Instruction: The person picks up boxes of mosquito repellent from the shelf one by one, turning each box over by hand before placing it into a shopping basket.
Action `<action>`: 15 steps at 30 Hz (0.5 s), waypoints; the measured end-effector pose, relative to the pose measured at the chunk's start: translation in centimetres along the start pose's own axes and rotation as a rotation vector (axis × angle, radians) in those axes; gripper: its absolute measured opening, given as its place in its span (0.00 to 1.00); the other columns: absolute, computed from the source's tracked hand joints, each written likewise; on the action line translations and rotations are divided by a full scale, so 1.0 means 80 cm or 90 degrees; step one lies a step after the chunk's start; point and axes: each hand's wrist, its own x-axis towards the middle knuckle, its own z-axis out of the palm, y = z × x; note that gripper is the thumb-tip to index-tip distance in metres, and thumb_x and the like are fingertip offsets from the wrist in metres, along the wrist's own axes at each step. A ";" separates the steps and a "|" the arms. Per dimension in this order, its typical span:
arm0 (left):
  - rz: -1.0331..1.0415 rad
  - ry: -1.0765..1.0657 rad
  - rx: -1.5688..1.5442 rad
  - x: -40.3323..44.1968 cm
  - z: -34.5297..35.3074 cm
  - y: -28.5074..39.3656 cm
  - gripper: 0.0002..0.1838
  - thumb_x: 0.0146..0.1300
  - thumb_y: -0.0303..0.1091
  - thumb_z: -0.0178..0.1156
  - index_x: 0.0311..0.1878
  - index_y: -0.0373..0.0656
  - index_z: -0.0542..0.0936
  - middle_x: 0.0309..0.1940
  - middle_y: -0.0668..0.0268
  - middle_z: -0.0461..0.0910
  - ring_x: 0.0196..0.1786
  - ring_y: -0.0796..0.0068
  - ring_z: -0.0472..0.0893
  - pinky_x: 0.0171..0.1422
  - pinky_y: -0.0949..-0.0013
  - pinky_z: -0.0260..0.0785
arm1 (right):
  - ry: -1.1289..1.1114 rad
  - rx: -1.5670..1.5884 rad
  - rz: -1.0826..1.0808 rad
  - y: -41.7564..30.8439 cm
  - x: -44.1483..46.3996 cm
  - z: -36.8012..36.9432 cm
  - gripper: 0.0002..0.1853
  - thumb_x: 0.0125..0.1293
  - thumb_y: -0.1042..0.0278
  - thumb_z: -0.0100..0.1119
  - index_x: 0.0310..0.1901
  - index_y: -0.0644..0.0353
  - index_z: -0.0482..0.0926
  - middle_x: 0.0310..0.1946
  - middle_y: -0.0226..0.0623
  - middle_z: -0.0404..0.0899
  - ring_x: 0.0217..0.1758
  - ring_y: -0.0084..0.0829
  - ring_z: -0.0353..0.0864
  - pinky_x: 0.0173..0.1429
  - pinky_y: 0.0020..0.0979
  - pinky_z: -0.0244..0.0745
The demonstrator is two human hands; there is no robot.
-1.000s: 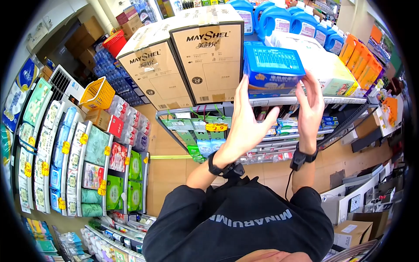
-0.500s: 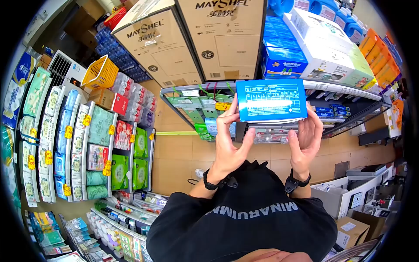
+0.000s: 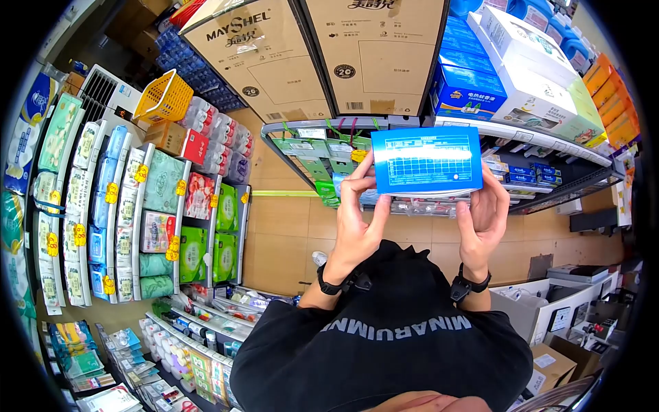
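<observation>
A blue box (image 3: 428, 160) with a white printed table on its face is held up in front of the chest. My left hand (image 3: 358, 218) grips its left side, the thumb near the lower edge and the fingers behind. On its right side my right hand (image 3: 484, 218) holds it the same way, thumb low and fingers curled at the edge. Beyond it, blue boxes (image 3: 469, 89) stand stacked on the shelf top beside white boxes (image 3: 537, 103).
Two tall brown cartons (image 3: 384, 55) stand on the shelf unit ahead. Packed shelves (image 3: 165, 182) line the left, near a yellow basket (image 3: 163, 97). At the right are a white counter (image 3: 549, 309) and a small carton (image 3: 551, 367).
Both hands have brought the blue box from the shelf top towards the body and tilted its printed face up. Over the last half second it has stayed nearly still while the view shifted.
</observation>
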 end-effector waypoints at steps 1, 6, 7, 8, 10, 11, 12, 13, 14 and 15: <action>0.000 -0.003 0.004 -0.001 -0.001 0.000 0.17 0.71 0.21 0.59 0.56 0.37 0.65 0.75 0.44 0.60 0.73 0.64 0.68 0.75 0.60 0.61 | 0.000 0.000 0.000 0.001 -0.001 0.000 0.28 0.66 0.85 0.57 0.68 0.68 0.64 0.74 0.62 0.61 0.79 0.47 0.61 0.79 0.47 0.57; -0.010 -0.008 -0.001 0.000 -0.005 0.002 0.17 0.69 0.21 0.61 0.56 0.37 0.66 0.76 0.43 0.61 0.72 0.62 0.70 0.74 0.59 0.62 | 0.032 0.024 0.024 0.005 -0.007 0.002 0.28 0.65 0.86 0.60 0.67 0.68 0.65 0.72 0.57 0.64 0.77 0.44 0.63 0.79 0.45 0.58; -0.002 -0.009 -0.001 0.002 -0.006 0.003 0.18 0.68 0.21 0.62 0.56 0.38 0.67 0.76 0.43 0.61 0.71 0.61 0.70 0.74 0.58 0.62 | 0.031 0.025 0.022 0.008 -0.007 0.001 0.28 0.65 0.86 0.60 0.67 0.68 0.65 0.72 0.57 0.64 0.77 0.44 0.63 0.79 0.45 0.58; -0.001 -0.008 -0.001 0.004 -0.006 0.004 0.18 0.68 0.21 0.62 0.56 0.38 0.67 0.76 0.43 0.61 0.71 0.61 0.70 0.74 0.58 0.62 | 0.041 0.012 0.030 0.011 -0.007 -0.002 0.29 0.65 0.87 0.60 0.66 0.68 0.65 0.72 0.55 0.64 0.76 0.42 0.64 0.78 0.43 0.59; 0.064 -0.016 0.066 0.008 -0.005 0.008 0.19 0.65 0.21 0.63 0.55 0.38 0.68 0.75 0.43 0.63 0.72 0.58 0.70 0.75 0.54 0.60 | 0.050 0.000 0.041 0.017 -0.010 -0.008 0.29 0.64 0.88 0.61 0.66 0.67 0.65 0.71 0.52 0.64 0.75 0.40 0.65 0.77 0.42 0.60; 0.048 0.005 0.037 0.008 -0.002 0.009 0.17 0.63 0.23 0.65 0.53 0.39 0.72 0.74 0.47 0.68 0.72 0.51 0.70 0.75 0.56 0.61 | 0.059 0.030 0.065 0.019 -0.011 -0.013 0.29 0.64 0.88 0.60 0.67 0.66 0.65 0.71 0.50 0.64 0.74 0.39 0.66 0.76 0.40 0.62; 0.045 0.005 0.037 0.009 0.000 0.011 0.17 0.63 0.23 0.65 0.53 0.39 0.72 0.74 0.47 0.68 0.72 0.51 0.70 0.75 0.56 0.61 | 0.068 0.061 0.088 0.022 -0.012 -0.016 0.30 0.65 0.89 0.60 0.67 0.65 0.65 0.70 0.47 0.64 0.73 0.37 0.67 0.74 0.38 0.64; 0.060 0.002 0.045 0.010 0.002 0.012 0.18 0.63 0.23 0.66 0.53 0.38 0.72 0.74 0.47 0.68 0.73 0.51 0.70 0.75 0.55 0.60 | 0.066 0.082 0.096 0.023 -0.012 -0.018 0.31 0.65 0.90 0.60 0.68 0.63 0.64 0.70 0.45 0.64 0.71 0.34 0.67 0.72 0.35 0.66; 0.076 -0.001 0.053 0.011 0.004 0.013 0.18 0.62 0.23 0.67 0.53 0.38 0.72 0.74 0.47 0.68 0.74 0.51 0.69 0.76 0.54 0.59 | 0.065 0.082 0.097 0.025 -0.013 -0.020 0.31 0.65 0.90 0.60 0.68 0.63 0.64 0.70 0.45 0.64 0.71 0.34 0.67 0.72 0.35 0.66; 0.089 0.002 0.042 0.010 0.006 0.012 0.19 0.62 0.24 0.68 0.54 0.38 0.74 0.73 0.47 0.69 0.77 0.45 0.64 0.79 0.49 0.56 | 0.067 0.096 0.098 0.029 -0.015 -0.021 0.31 0.65 0.89 0.59 0.68 0.63 0.64 0.68 0.45 0.65 0.71 0.34 0.68 0.71 0.35 0.67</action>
